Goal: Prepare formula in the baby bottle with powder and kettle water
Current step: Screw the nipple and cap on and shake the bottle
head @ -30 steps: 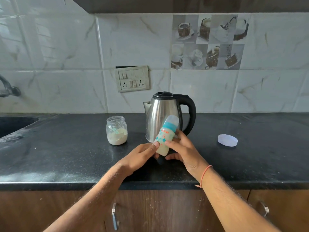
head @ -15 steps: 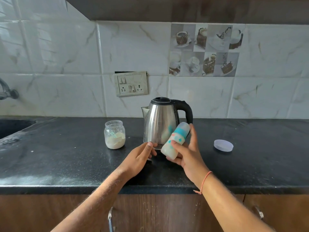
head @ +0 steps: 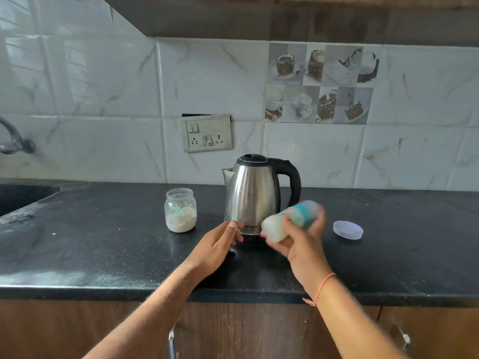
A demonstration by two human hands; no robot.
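Note:
My right hand (head: 302, 244) grips the capped baby bottle (head: 286, 221), which lies nearly sideways and is blurred by motion; white liquid shows in its base, a teal cap at its far end. My left hand (head: 219, 244) hovers just left of it, fingers loosely curled, holding nothing. Directly behind both hands stands the steel kettle (head: 252, 195) with its black lid and handle. To the left, an open glass jar of white powder (head: 180, 210) holds a pale green scoop.
A round white lid (head: 348, 230) lies on the black counter (head: 103, 244) right of the kettle. A sink (head: 18, 198) and tap (head: 14, 141) sit at the far left. A switch panel (head: 206, 132) is on the tiled wall. Cabinet handles hang below the counter edge.
My left hand has let go of the bottle and drawn back left. My right hand has tipped the bottle from near upright to almost sideways, and it now blurs with motion.

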